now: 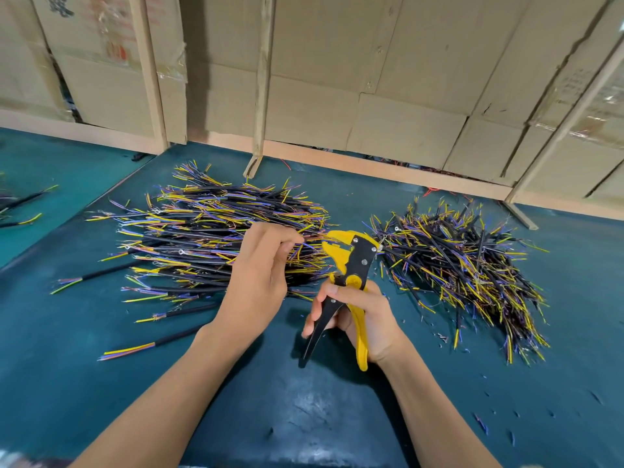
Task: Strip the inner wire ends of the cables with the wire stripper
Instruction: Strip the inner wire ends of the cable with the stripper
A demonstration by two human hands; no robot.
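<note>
You have two heaps of cut cables on the teal desk (84, 332) and one tool in hand. Your right hand (358, 312) closes its grip round the handles of the yellow and black wire stripper (351, 268), head pointing up and away from you, handles spread apart. Your left hand (260, 275), just left of that grip, pinches thin coloured wire ends (312, 238) that run toward the stripper's head; whether they sit inside its mouth I cannot tell. Behind and left of your left hand lies the larger cable heap (202, 228), black sheaths with yellow, blue and purple inner wires fanned out. Right of the stripper lies the second cable heap (466, 268), its nearest ends touching the tool's head. At least four loose cables (128, 351) lie apart from the heaps, left of your left forearm. Small insulation scraps (479, 423) dot the desk right of your right forearm. Cardboard boxes (337, 79) and wooden struts (261, 82) close off the far edge.
</note>
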